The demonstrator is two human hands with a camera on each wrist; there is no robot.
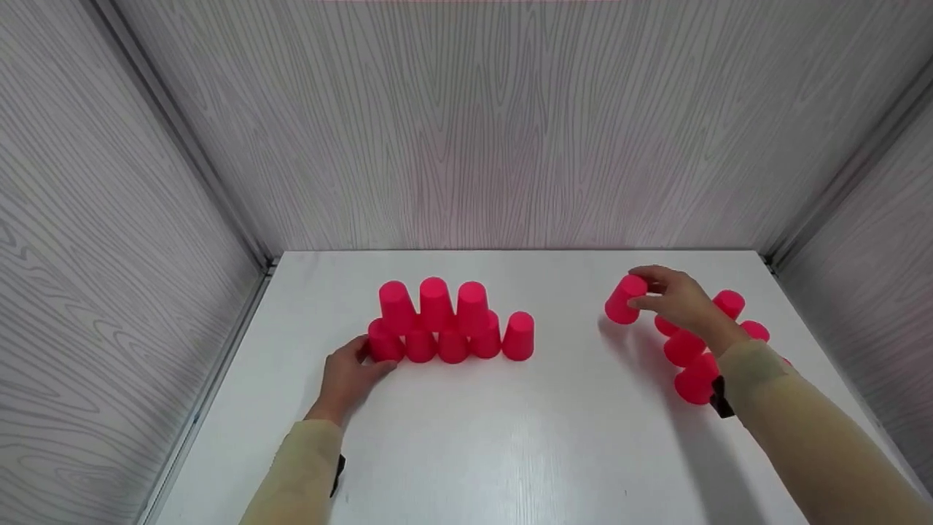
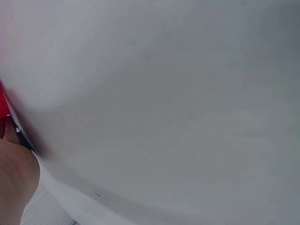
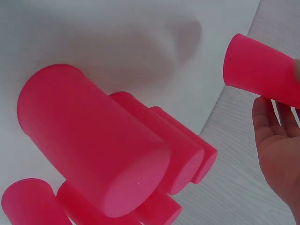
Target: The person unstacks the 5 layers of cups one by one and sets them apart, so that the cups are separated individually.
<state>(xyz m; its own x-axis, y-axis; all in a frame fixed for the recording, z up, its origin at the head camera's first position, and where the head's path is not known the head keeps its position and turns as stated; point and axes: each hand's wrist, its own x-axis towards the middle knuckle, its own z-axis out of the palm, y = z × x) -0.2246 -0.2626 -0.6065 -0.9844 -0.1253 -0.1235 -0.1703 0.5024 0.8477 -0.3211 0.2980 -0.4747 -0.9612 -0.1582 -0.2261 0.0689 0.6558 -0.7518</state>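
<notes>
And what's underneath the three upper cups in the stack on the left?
Four bottom cups, standing on the white table; the left hand touches the leftmost cup. The upper cups partly hide their tops; their insides cannot be seen.

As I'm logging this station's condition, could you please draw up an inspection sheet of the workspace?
Surface: white table, glossy.
Job's things: five upside-down pink cups in a row, three upper cups on top; more cups grouped at right.
Clutter: nothing seen.
Hands: left hand holds the row's left-end cup; right hand holds another cup above the table.
Cables: nothing seen.
Surroundings: grain-patterned panels behind and on both sides.
</notes>
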